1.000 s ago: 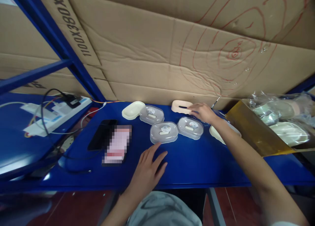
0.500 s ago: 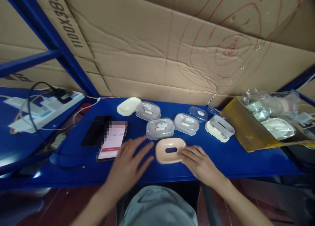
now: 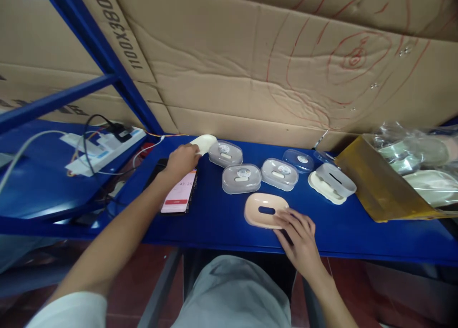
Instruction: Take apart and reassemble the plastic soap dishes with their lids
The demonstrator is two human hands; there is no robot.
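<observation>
My left hand reaches past the phone to the back left, its fingers closed on the near left edge of a cream oval soap dish. Part of that dish is hidden by the hand. At the front of the table lies a peach oval soap dish with a slot through its middle. My right hand grips its right end, fingers over the rim and thumb at the near side. Three clear-lidded oval boxes, one of them a grey box, sit just behind it.
A lit phone lies left, beside a dark device. Behind it runs a power strip with cables. Right of centre are a clear lid and a grey slotted piece on a cream dish. A cardboard box holds bagged parts.
My left hand has moved from beside the peach dish to the back left and taken hold of the cream dish, which now looks tilted. My right hand stays on the peach dish.
</observation>
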